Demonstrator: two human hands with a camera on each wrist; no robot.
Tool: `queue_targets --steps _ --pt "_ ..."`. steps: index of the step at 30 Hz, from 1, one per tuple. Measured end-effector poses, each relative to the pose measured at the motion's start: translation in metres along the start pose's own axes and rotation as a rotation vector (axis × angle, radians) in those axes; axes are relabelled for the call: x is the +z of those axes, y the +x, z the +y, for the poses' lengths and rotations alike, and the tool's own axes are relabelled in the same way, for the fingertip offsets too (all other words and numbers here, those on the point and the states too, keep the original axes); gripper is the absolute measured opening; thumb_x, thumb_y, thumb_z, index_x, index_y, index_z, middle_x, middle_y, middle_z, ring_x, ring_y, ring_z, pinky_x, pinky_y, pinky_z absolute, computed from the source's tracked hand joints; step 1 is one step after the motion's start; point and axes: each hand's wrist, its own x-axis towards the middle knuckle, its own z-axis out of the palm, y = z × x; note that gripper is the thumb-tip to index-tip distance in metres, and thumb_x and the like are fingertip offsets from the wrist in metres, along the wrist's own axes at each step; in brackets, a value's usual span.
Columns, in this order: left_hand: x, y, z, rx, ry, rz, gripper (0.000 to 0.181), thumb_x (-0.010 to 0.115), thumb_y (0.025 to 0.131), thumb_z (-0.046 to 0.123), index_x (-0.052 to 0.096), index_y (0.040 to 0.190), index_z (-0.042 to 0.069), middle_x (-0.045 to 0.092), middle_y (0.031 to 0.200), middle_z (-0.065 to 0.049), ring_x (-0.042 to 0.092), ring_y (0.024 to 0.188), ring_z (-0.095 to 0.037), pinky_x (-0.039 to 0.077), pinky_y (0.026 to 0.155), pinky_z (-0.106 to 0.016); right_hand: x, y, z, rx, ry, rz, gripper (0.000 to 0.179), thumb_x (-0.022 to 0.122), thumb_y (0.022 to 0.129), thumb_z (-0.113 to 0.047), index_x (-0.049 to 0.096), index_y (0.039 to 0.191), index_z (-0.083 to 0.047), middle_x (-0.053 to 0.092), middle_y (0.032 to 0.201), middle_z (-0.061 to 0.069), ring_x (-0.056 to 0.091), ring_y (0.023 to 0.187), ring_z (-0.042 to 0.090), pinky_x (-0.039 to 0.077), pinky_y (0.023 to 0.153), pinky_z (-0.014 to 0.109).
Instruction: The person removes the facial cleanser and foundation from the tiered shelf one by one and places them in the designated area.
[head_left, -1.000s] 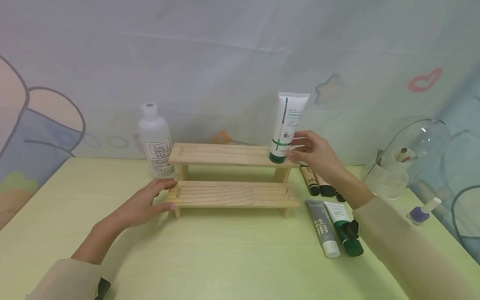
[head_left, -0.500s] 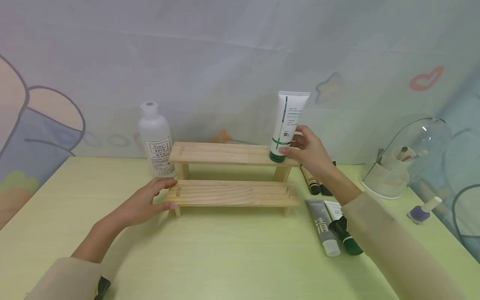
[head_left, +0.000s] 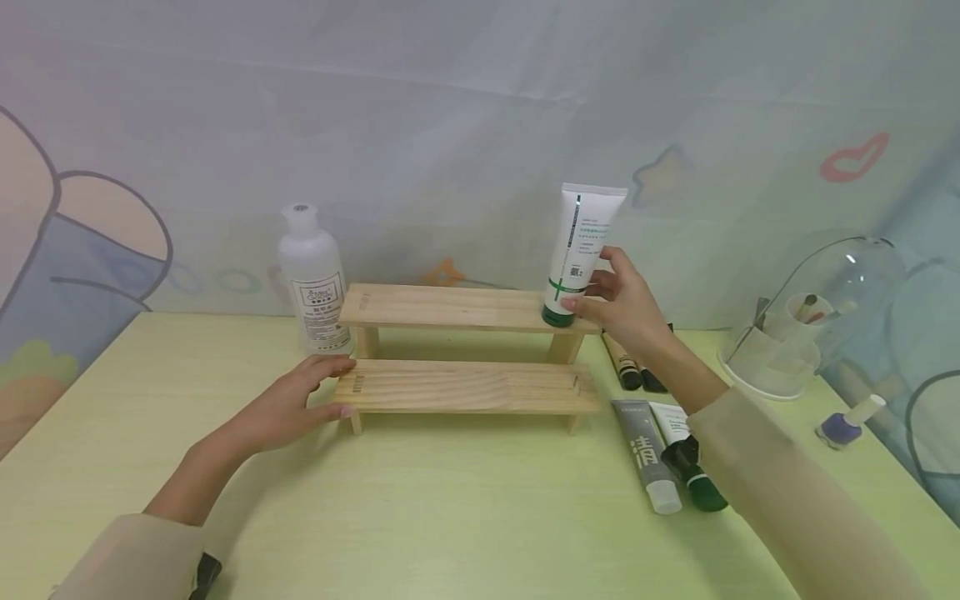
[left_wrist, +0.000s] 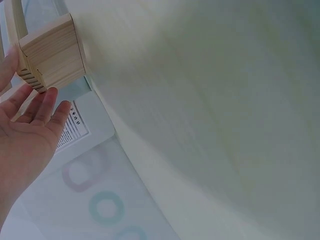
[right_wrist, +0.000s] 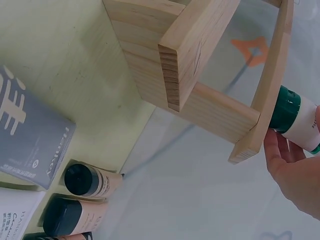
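A two-step wooden display shelf (head_left: 457,387) stands on the table. My left hand (head_left: 285,410) holds the left end of its lower step, thumb at the front edge and fingers at the back. On the right end of the upper step a white tube (head_left: 585,237) with a green cap stands cap-down, leaning slightly right. My right hand (head_left: 626,304) pinches it low down, thumb in front and fingers behind. In the right wrist view the tube's green cap (right_wrist: 286,107) meets the upper board; most of the tube is out of that frame.
Behind the shelf's left end stands a white bottle (head_left: 311,279). Right of the shelf lie a grey tube (head_left: 641,450), a white-and-green tube (head_left: 671,421) partly under my sleeve, and several beige tubes (right_wrist: 107,184). Farther right are a clear domed brush holder (head_left: 780,350) and purple nail polish (head_left: 840,429).
My right hand has closed in around the tube's lower part, its thumb coming onto the front. The tube has since shifted slightly right on the upper step. My left hand has stayed put.
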Motion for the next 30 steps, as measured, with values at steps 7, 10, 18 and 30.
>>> queue_targets --steps 7,10,18,30 --pt "0.001 0.0 -0.002 0.008 -0.003 0.006 0.057 0.063 0.088 0.021 0.039 0.132 -0.006 0.037 0.132 -0.025 0.037 0.119 -0.042 0.03 0.095 -0.059 -0.003 -0.006 -0.001 0.0 -0.003 0.002 0.07 0.068 0.082 -0.005 0.027 0.138 -0.013 0.052 0.122 0.017 0.052 0.103 0.026 0.045 0.086 0.039" --pt "0.001 0.001 -0.002 0.009 -0.001 0.007 0.057 0.063 0.088 0.021 0.039 0.132 -0.007 0.037 0.132 -0.025 0.038 0.118 -0.042 0.031 0.094 -0.059 -0.004 -0.007 -0.001 -0.001 -0.009 0.005 0.069 0.068 0.082 -0.004 0.028 0.137 -0.012 0.053 0.121 0.017 0.053 0.102 0.026 0.046 0.084 0.037" --pt "0.001 0.001 -0.002 0.006 0.006 0.009 0.058 0.063 0.088 0.021 0.039 0.132 -0.007 0.037 0.132 -0.025 0.038 0.118 -0.042 0.031 0.094 -0.059 -0.008 -0.011 -0.003 -0.005 -0.041 0.025 0.067 0.069 0.08 -0.004 0.031 0.134 -0.012 0.055 0.121 0.017 0.056 0.102 0.026 0.049 0.08 0.036" --pt "0.001 0.001 0.0 0.001 0.009 0.002 0.06 0.062 0.088 0.025 0.038 0.133 -0.005 0.036 0.133 -0.024 0.038 0.118 -0.042 0.032 0.093 -0.06 -0.019 -0.023 -0.004 -0.025 -0.074 -0.025 0.074 0.072 0.078 -0.008 0.027 0.137 -0.012 0.057 0.118 0.017 0.057 0.098 0.024 0.049 0.08 0.033"
